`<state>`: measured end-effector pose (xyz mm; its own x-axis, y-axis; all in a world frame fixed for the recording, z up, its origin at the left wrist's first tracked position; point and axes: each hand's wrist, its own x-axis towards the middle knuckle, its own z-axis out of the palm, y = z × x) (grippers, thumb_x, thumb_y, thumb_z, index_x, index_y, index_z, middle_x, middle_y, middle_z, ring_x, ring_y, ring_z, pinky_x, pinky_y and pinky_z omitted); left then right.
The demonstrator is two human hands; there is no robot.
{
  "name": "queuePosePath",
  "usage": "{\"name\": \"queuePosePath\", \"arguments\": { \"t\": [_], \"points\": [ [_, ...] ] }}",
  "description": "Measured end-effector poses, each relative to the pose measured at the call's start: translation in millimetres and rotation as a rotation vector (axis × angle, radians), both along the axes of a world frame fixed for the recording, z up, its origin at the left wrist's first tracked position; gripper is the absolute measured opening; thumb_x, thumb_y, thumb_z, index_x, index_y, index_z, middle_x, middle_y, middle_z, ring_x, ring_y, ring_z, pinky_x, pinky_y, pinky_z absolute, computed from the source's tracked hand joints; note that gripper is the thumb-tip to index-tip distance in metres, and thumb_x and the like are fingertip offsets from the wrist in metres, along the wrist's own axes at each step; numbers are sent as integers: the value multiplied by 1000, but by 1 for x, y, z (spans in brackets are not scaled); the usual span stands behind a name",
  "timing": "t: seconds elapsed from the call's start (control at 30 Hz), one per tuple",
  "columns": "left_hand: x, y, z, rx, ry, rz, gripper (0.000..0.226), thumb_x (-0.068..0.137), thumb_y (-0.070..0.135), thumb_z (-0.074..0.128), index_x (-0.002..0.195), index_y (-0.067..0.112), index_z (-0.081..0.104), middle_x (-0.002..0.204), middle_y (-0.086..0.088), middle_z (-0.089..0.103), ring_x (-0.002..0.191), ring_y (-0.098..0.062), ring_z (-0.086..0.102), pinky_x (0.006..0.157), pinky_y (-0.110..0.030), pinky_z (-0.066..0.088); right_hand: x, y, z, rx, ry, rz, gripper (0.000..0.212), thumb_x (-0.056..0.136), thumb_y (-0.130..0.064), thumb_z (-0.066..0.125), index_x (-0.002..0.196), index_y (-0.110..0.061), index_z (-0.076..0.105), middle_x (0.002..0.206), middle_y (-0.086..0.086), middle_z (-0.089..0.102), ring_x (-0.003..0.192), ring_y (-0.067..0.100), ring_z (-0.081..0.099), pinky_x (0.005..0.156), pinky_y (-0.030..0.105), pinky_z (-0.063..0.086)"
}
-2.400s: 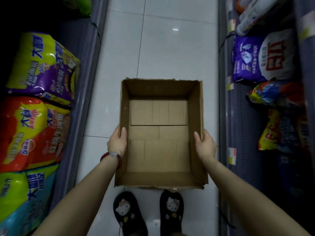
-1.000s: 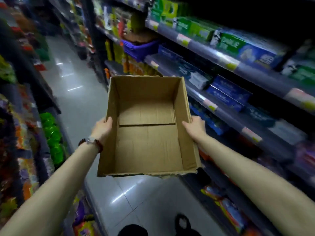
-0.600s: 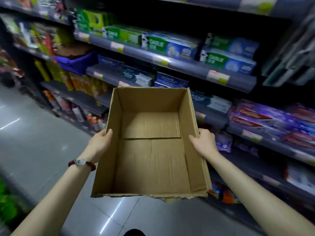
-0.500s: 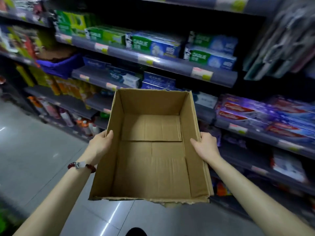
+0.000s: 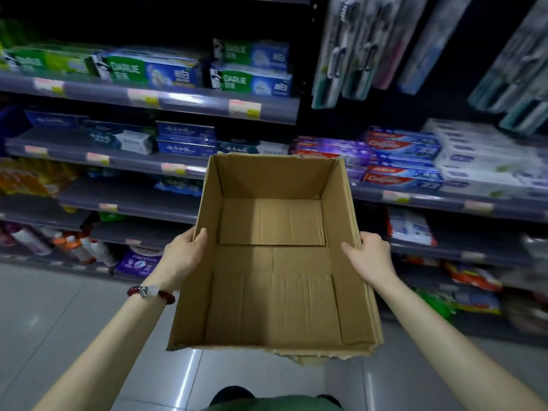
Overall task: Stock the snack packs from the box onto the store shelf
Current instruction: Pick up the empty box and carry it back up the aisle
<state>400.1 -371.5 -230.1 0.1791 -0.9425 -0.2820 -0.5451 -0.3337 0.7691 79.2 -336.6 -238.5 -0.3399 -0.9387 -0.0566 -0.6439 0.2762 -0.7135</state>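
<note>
empty cardboard box (image 5: 272,277) held up w/ both hands, left hand (image 5: 181,256) gripping left wall, right hand (image 5: 369,258) gripping right wall; toothpaste shelf (image 5: 189,100) behind

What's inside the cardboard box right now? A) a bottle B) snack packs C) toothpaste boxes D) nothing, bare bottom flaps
D: the cardboard box shows only its bare folded bottom flaps, while the left hand and right hand grip its side walls in front of the toothpaste shelves.
</note>
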Motion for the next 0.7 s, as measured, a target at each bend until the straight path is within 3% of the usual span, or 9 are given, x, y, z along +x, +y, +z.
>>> {"name": "queuePosePath", "arguments": {
  "t": [0.1, 0.27, 0.4, 0.5, 0.7],
  "points": [
    [-32, -1, 1, 33, -19, -78, 51, 97, 49, 34, 141, 24, 42, 122, -9, 61, 106, -27, 59, 94, -41, 49, -29, 22, -1, 1, 11, -71, 13, 91, -17, 61, 98, -9, 68, 87, 7, 69, 70, 11, 58, 56, 17, 40],
    [-92, 0, -5, 39, -15, -230, 53, 99, 45, 35, 145, 18, 37, 142, -10, 47, 130, -29, 45, 104, -37, 37, -73, 67, -7, 38, 29, -239, 16, 91, -18, 61, 101, -8, 69, 85, 5, 67, 76, 18, 60, 66, 23, 42],
    [-137, -8, -14, 55, 20, -386, 55, 98, 47, 37, 144, 17, 39, 142, -9, 49, 131, -28, 45, 109, -40, 37, -101, 105, -11, 40, 12, -396, 16, 90, -15, 62, 101, -5, 69, 90, 10, 71, 80, 21, 62, 72, 25, 44],
    [-174, -15, -18, 19, -7, -548, 48, 99, 44, 37, 138, 19, 47, 135, -9, 56, 126, -29, 49, 101, -35, 38, -116, 132, -13, 60, -1, -550, 18, 90, -17, 62, 101, -5, 70, 90, 11, 71, 84, 25, 63, 73, 25, 43],
    [-245, -35, -22, -5, -20, -817, 43, 99, 43, 37, 132, 22, 52, 124, -10, 62, 117, -31, 55, 100, -39, 42, -127, 172, -14, 55, -24, -845, 7, 92, -15, 61, 93, -11, 66, 77, 0, 60, 79, 20, 55, 75, 25, 40]
  ]
}}
